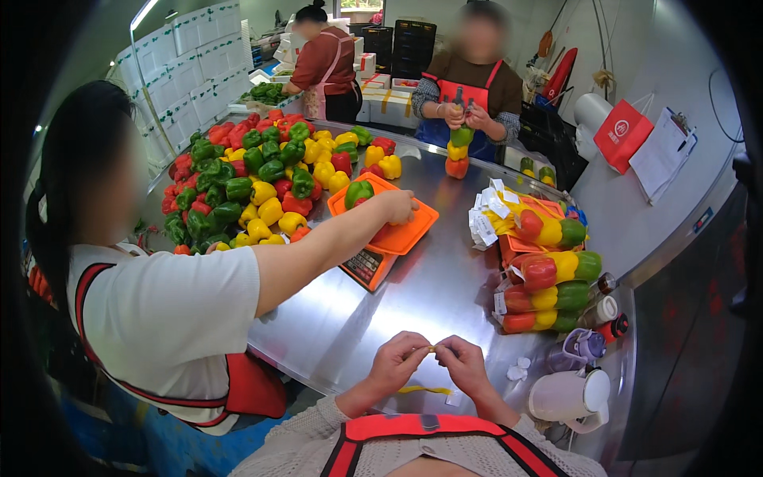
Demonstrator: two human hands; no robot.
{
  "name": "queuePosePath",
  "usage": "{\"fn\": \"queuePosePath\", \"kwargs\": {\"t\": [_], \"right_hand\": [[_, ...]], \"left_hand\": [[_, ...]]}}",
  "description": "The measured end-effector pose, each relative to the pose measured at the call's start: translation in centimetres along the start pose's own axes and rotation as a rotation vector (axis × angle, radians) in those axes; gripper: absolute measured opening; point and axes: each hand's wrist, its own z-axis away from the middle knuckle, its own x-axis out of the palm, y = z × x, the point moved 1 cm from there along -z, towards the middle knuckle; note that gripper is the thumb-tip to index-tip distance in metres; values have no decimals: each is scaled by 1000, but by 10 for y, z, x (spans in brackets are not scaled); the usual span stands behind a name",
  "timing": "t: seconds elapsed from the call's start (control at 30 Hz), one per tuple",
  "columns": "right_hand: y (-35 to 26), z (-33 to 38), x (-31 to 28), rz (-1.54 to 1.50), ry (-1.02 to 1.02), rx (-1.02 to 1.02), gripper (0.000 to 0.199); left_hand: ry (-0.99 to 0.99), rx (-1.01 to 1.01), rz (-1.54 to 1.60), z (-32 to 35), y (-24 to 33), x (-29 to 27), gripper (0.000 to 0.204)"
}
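My left hand and my right hand meet over the near edge of the metal table. Thumbs and fingertips of both pinch a small yellowish piece, mostly covered, so its kind does not show. Just below them lies a yellow strip with a white tag at its right end. To the right of my hands are some crumpled white scraps. Beyond these, packs of red, yellow and green bell peppers are stacked in rows.
An orange tray on a scale sits mid-table, with a co-worker's arm reaching across to it. Heaped loose bell peppers fill the far left. A white kettle and purple jug stand right. Another person holds peppers opposite.
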Motion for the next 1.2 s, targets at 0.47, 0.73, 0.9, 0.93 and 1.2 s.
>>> {"fn": "queuePosePath", "kwargs": {"t": [0.47, 0.73, 0.9, 0.93, 1.2], "right_hand": [[-14, 5, -41, -935, -117, -30, 16], [2, 27, -59, -467, -383, 253, 22], [16, 28, -69, -257, -228, 75, 14], [13, 20, -72, -434, -264, -56, 16], [24, 16, -74, -915, -488, 189, 20]], "left_hand": [[-327, -400, 443, 19, -13, 19, 11], [74, -356, 879, 11, 11, 29, 13], [-89, -349, 621, 25, 8, 53, 10], [-126, -360, 496, 28, 8, 59, 11], [80, -356, 289, 31, 4, 54, 17]]}}
